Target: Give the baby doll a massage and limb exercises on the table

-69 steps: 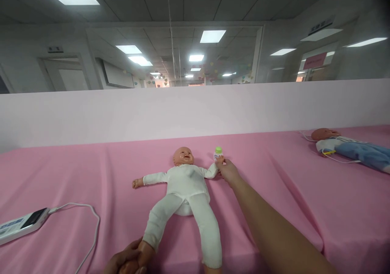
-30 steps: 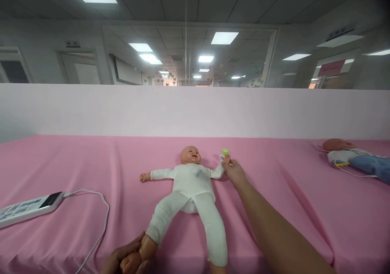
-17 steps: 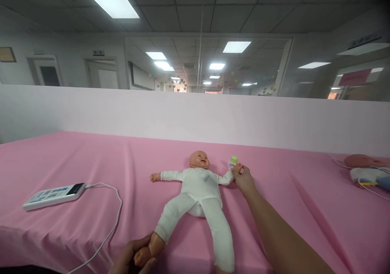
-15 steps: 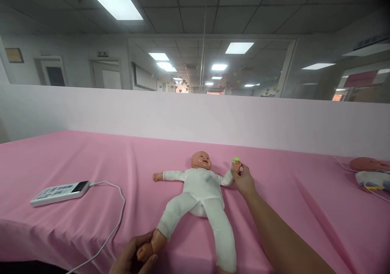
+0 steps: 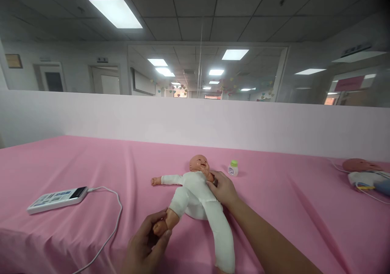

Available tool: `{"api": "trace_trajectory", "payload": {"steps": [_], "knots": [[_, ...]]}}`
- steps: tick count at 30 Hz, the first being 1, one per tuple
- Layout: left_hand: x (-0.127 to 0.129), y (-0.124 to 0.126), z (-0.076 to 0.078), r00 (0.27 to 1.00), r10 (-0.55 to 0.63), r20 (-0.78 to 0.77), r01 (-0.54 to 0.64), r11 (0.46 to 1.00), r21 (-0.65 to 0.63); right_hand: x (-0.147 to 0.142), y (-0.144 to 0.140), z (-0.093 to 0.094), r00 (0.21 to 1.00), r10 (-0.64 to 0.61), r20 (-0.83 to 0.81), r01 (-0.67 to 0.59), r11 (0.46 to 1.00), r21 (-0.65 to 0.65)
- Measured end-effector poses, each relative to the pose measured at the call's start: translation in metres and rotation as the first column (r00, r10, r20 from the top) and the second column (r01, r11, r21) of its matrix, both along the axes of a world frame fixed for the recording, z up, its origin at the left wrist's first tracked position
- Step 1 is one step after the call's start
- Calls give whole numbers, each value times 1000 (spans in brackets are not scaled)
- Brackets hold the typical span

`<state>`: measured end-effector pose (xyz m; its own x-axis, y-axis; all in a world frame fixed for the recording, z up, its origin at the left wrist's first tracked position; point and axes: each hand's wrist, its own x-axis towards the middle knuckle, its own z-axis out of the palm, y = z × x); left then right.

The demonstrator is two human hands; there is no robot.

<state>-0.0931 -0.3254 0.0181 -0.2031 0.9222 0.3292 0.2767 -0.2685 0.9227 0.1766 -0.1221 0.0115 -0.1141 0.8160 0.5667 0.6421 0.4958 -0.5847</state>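
**While both hands hold the doll, the small bottle stands close by**

Because the doll [image 5: 195,192] lies on its back on the pink tabletop [image 5: 76,164], held at two points only, it could twist or slide. The left hand [image 5: 149,245] has its fingers closed around the doll's foot, lifting that leg off the cloth. The right hand [image 5: 222,188] rests on the doll's chest and shoulder, fingers curled against it. A hard pull on the foot could drag the doll toward the tabletop's near edge. The bottle [image 5: 233,168] stands upright just beyond the doll's shoulder; a swinging sleeve might tip it. The remote [image 5: 56,196] lies well apart from the doll, its cable [image 5: 117,217] trailing nearer the held foot.
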Motion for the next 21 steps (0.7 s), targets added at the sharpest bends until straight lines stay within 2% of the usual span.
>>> {"api": "trace_trajectory", "payload": {"steps": [5,9,12,16,18,21], "knots": [[20,36,18,995,-49,-87,51,999,17,5,7,-4,998,41,49,-41,999,-5],[37,71,29,984,-28,-175,30,999,13,4,10,-8,994,80,73,-77,996,-40],[46,86,29,993,-18,-118,19,1000,10,7,13,-10,996,83,22,-82,995,-52],[48,75,24,995,-61,83,58,998,39,15,23,-13,989,25,-147,-37,996,-86],[45,58,21,991,-66,113,61,997,52,21,28,-15,969,-19,-247,-14,991,-131],[34,28,9,996,15,92,-23,997,79,32,35,-17,937,-113,-331,43,976,-211]]}}
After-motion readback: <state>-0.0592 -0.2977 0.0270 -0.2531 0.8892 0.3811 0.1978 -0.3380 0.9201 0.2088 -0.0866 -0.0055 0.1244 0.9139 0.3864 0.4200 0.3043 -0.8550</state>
